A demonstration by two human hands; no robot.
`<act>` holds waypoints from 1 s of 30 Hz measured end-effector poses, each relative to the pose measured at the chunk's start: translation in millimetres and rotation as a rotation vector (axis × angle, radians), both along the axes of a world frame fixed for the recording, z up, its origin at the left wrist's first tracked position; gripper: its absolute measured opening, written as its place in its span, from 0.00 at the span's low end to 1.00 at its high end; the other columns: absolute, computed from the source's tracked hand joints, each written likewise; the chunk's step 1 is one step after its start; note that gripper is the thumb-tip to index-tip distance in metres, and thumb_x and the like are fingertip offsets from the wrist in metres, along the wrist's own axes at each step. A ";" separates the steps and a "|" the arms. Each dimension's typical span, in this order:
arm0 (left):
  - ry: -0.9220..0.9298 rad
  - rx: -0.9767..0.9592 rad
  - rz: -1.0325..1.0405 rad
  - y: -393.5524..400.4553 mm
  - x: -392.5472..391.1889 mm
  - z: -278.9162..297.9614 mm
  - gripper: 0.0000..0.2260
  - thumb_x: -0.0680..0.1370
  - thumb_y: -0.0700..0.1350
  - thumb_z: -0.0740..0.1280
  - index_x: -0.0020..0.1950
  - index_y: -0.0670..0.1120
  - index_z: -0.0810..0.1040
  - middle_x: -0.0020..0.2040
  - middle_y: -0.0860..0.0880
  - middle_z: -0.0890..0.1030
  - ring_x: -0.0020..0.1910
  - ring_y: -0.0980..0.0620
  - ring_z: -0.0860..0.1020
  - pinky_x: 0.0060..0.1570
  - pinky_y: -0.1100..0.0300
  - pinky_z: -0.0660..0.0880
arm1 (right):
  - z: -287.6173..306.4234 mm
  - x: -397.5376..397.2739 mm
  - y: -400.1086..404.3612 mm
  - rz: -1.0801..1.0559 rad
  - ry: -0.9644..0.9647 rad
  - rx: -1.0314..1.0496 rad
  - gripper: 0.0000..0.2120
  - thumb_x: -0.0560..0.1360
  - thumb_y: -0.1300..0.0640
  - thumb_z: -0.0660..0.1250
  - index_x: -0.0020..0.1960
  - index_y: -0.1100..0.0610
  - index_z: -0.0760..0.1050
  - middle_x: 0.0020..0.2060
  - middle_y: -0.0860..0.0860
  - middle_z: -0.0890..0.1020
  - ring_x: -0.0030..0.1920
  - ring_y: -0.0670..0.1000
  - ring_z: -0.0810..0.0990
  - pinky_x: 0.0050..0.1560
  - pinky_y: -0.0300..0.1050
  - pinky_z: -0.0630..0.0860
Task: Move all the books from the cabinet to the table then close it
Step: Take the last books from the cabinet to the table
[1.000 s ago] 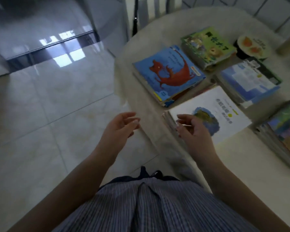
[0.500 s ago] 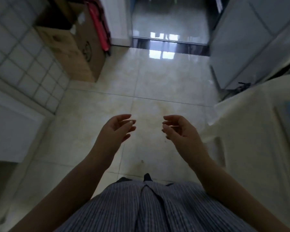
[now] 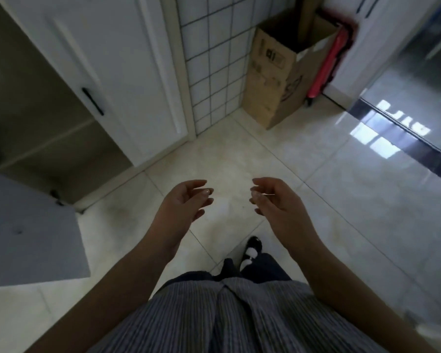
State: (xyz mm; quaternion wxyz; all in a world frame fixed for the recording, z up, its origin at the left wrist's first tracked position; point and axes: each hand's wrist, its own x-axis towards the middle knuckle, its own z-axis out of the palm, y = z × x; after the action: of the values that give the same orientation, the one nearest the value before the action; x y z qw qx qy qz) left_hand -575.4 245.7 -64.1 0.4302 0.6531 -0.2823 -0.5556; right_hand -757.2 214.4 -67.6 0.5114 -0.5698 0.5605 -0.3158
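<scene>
While open, cabinet (image 3: 49, 138) dim, white-doored

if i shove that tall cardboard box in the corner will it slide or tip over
The cardboard box stands tall on a narrow base, so a high push would probably tip it. The glossy floor tiles suggest a low push would slide it. Its top is open, so the walls may flex.
</scene>
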 end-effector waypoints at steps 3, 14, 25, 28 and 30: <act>0.021 0.016 0.144 -17.9 21.5 -3.4 0.08 0.79 0.40 0.63 0.53 0.52 0.77 0.51 0.52 0.83 0.53 0.52 0.81 0.59 0.52 0.75 | -5.5 27.0 -37.5 0.130 0.017 0.026 0.10 0.76 0.56 0.64 0.56 0.46 0.73 0.48 0.43 0.80 0.51 0.46 0.81 0.56 0.51 0.79; 0.059 0.011 0.595 -95.2 90.2 8.5 0.07 0.79 0.40 0.63 0.54 0.51 0.76 0.53 0.50 0.82 0.54 0.52 0.80 0.62 0.50 0.74 | -5.0 125.2 -186.3 0.542 0.025 0.051 0.08 0.76 0.57 0.65 0.53 0.46 0.75 0.47 0.44 0.81 0.51 0.48 0.81 0.58 0.57 0.76; 0.055 0.030 1.020 -77.0 152.6 -5.0 0.08 0.79 0.41 0.63 0.55 0.51 0.77 0.53 0.50 0.83 0.54 0.51 0.81 0.61 0.50 0.74 | -7.0 261.8 -232.7 0.892 -0.044 0.115 0.08 0.76 0.60 0.64 0.51 0.49 0.76 0.42 0.44 0.78 0.47 0.47 0.79 0.50 0.44 0.78; 0.033 0.035 1.078 -70.5 186.0 -9.9 0.08 0.79 0.41 0.63 0.54 0.51 0.77 0.54 0.51 0.82 0.54 0.51 0.81 0.61 0.50 0.74 | -13.7 305.7 -231.3 0.970 -0.020 0.117 0.07 0.76 0.60 0.65 0.52 0.51 0.76 0.43 0.44 0.78 0.46 0.46 0.79 0.50 0.43 0.77; 0.009 0.035 1.098 -71.0 211.6 -10.3 0.08 0.79 0.40 0.63 0.54 0.51 0.77 0.54 0.52 0.82 0.55 0.51 0.80 0.61 0.50 0.74 | -15.4 331.7 -231.9 0.985 -0.020 0.122 0.06 0.76 0.60 0.65 0.51 0.51 0.76 0.43 0.45 0.79 0.46 0.46 0.79 0.51 0.43 0.77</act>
State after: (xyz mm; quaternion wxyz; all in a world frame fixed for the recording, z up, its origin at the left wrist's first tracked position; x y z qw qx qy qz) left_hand -363.9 174.7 -74.4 0.6471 0.7091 0.1111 -0.2571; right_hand -425.4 -17.5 -82.9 0.6375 -0.7329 0.2373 -0.0089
